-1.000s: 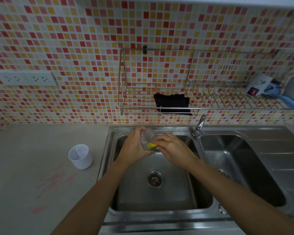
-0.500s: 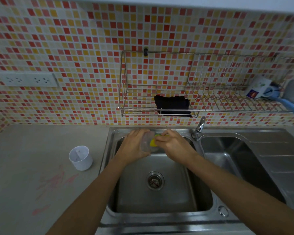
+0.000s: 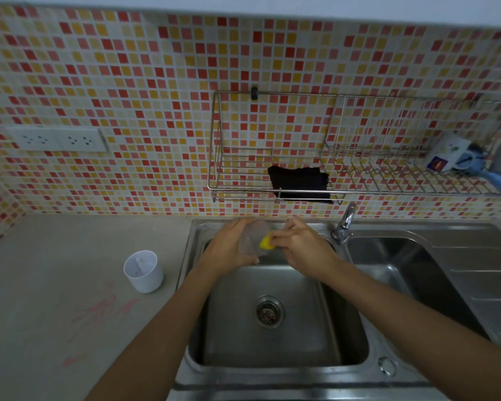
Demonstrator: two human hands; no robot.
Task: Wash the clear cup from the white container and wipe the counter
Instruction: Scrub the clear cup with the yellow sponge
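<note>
Grey counter (pink smears), mosaic wall

Home kitchen, washing-up corner. Stainless double-bowl sink with ribbed drainboard, set into grey desk. Strainer drain in left bowl. Lever tap at back, between bowls. Backsplash of small red, orange and yellow mosaic tiles. Wall-hung wire dish rack above sink, plate slots on right side, dark cloth in it, printed mug at far right end. Twin wall sockets above desk, left.
</note>
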